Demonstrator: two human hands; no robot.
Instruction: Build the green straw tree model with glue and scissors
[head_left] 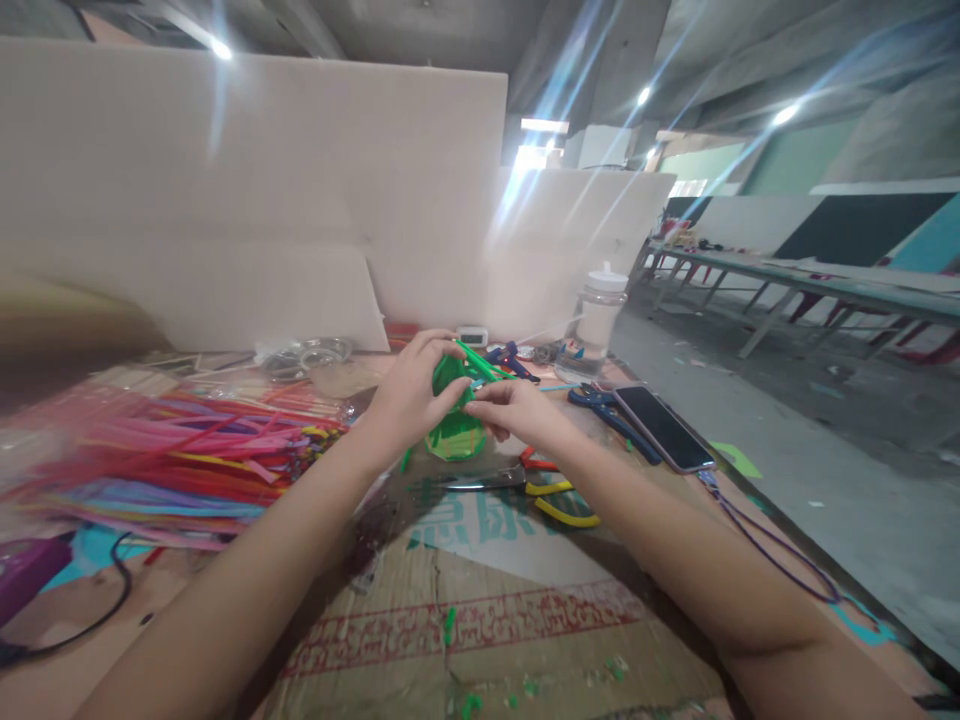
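Currently, the left hand (409,388) has its grip curled around a green cup-like piece (456,442), above the middle of the table (45,690) toward its far edge. The right hand (521,408) pinches its side (contact partly hidden), grip closed. The wall appears formed; protruding green strips (480,360) suggest unfinished work.

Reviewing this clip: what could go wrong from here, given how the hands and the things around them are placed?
The left hand and right hand are both at the green piece, just above a bare metal blade; a dropped hand might get nicked.

The phone lies near the table's right edge with a cable attached; a snagged cable could pull it off.
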